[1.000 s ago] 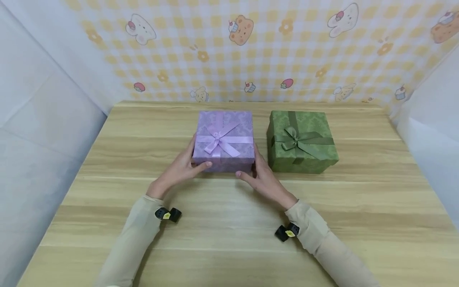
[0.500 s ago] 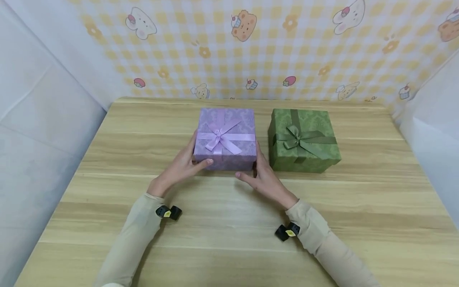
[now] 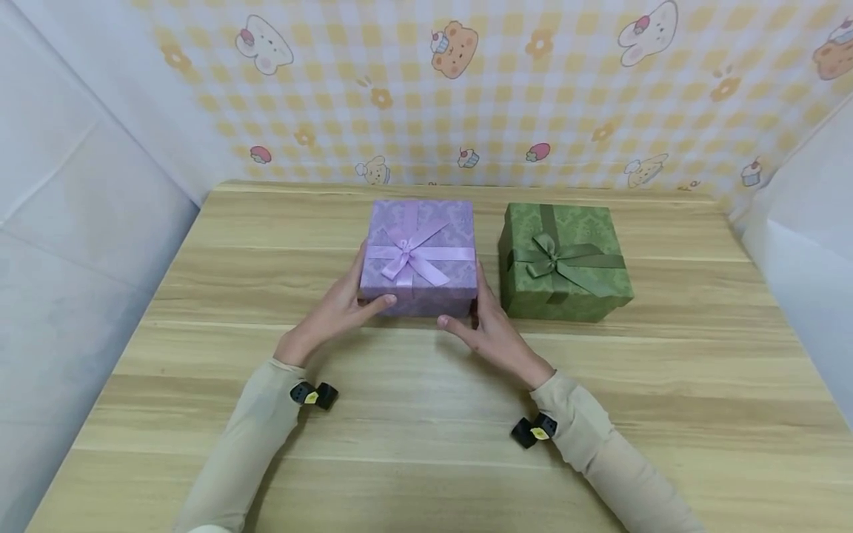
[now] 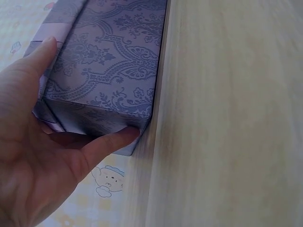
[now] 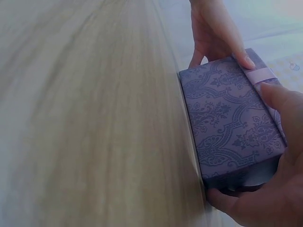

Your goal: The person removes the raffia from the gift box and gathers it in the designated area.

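In the head view, the purple box (image 3: 418,259) sits lidded on the table (image 3: 400,429), its contents hidden. The left hand (image 3: 338,307) and right hand (image 3: 495,335) grip it from either side. A lidded green box (image 3: 566,263) stands just right of it.

In the left wrist view, the purple box's far end is cut off.

In the right wrist view, fingers behind the purple box are hidden.
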The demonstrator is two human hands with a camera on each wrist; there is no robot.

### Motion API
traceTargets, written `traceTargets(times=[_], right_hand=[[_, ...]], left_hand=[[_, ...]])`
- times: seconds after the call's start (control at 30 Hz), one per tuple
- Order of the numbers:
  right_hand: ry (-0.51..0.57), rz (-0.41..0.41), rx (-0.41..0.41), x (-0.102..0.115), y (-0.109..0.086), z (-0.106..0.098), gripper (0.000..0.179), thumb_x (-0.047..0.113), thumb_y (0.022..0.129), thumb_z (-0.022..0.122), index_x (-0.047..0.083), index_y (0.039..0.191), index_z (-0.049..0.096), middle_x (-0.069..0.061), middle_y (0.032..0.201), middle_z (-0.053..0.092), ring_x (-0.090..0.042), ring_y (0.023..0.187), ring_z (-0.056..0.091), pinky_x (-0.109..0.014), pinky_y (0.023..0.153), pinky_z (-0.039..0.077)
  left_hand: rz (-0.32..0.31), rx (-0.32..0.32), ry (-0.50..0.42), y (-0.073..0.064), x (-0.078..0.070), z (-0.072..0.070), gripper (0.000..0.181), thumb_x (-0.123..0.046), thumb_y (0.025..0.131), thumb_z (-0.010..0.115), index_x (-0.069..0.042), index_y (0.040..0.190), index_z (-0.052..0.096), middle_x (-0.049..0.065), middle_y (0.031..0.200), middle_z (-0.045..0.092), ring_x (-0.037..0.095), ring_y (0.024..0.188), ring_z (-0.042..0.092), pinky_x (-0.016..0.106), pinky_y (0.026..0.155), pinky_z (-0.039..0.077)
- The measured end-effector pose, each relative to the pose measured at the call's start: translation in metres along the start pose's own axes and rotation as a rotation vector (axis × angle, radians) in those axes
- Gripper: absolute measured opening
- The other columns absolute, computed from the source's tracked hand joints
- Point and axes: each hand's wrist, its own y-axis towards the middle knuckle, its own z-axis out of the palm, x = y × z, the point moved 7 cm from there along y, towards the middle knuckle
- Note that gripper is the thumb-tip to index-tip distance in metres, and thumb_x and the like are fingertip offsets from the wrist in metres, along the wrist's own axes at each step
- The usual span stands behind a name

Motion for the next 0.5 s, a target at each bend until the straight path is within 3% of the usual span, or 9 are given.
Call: traceTargets(times=[0.2,0.5], right_hand=[[0.015,-0.016,-0.004,0.0017,0.0009,-0.0005,0.097,0.044,0.089,0.060,0.031,0.146,-0.018,-0.004,0.155,-0.005,-0.023,0.138,0.010,-0.045,0.107,0.021],[-0.001,-0.002,-0.009,0.0019,0.0004,-0.0014,0.098,0.042,0.089,0.061,0.031,0.146,-0.018,-0.006,0.155,-0.005,-0.023,0.139,0.009,-0.045,0.107,0.020]], left_hand=[[-0.014,0.000,0.006,-0.0003,0.0004,-0.0002,0.096,-0.034,0.088,0.065,-0.032,0.149,-0.009,0.017,0.146,0.032,0.030,0.107,0.054,0.044,0.080,0.049],[-0.031,0.002,-0.008,0.0001,-0.0004,-0.0003,0.097,-0.029,0.088,0.065,-0.034,0.148,-0.011,0.013,0.149,0.028,0.027,0.112,0.051,0.045,0.087,0.046]])
